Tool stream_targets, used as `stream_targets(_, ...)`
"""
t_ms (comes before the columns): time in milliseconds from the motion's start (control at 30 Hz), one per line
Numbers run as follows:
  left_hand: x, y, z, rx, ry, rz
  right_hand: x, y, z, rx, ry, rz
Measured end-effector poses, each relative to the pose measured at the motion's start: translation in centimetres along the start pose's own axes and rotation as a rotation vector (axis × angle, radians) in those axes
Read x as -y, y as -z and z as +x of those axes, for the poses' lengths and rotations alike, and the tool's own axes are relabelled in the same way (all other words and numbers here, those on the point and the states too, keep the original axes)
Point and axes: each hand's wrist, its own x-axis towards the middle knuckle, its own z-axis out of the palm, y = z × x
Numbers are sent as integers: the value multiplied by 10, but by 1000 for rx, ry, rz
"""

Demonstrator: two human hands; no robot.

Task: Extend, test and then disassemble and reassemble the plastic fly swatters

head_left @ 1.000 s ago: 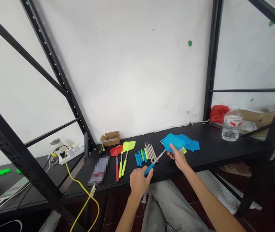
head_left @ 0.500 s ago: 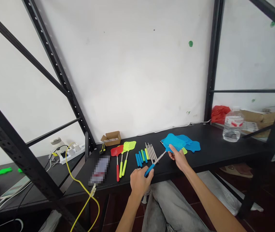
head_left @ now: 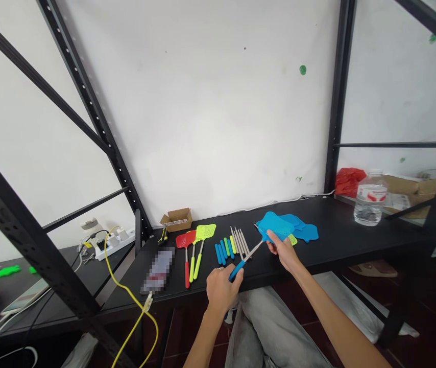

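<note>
A blue fly swatter [head_left: 254, 249] with a metal shaft is held between my two hands, tilted up to the right. My left hand [head_left: 221, 286] is closed round its blue grip. The fingers of my right hand [head_left: 281, 249] pinch the lower edge of its blue head, where the shaft meets it. Behind that head lie more blue swatter heads [head_left: 307, 232] and part of a yellow-green one [head_left: 292, 239]. Loose blue, green and yellow grips [head_left: 223, 249] sit in a row beside several metal shafts [head_left: 240, 241]. Left of these are a red swatter [head_left: 186, 260] and two yellow-green swatters [head_left: 198, 255].
A blurred-out phone [head_left: 159, 271] with a yellow cable [head_left: 126, 289] lies at the left, near a small cardboard box [head_left: 176, 220] and a box cutter [head_left: 163, 236]. A water bottle [head_left: 370, 199] stands at the right. Black rack posts [head_left: 338, 102] frame the bench on both sides.
</note>
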Motion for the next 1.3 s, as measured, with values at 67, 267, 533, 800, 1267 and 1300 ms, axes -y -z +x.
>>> stream_targets(67, 0, 0, 0, 3, 3, -4, 0, 1, 0, 18, 6, -13)
stream_targets(267, -1, 3, 0, 26, 5, -9, 0, 1, 1, 59, 28, -19)
stream_targets(533, 2, 2, -1, 5, -14, -8, 0, 1, 0, 83, 31, -32)
stream_targets(800, 4, 4, -1, 3, -30, -29, 2, 1, -1, 150, 28, -59)
stream_targets(1267, 6, 15, 3, 122, 9, -293, -4, 2, 0, 204, -43, -34)
stream_targets(1300, 5, 15, 3, 120, 29, -312, -5, 2, 2, 188, -49, -30)
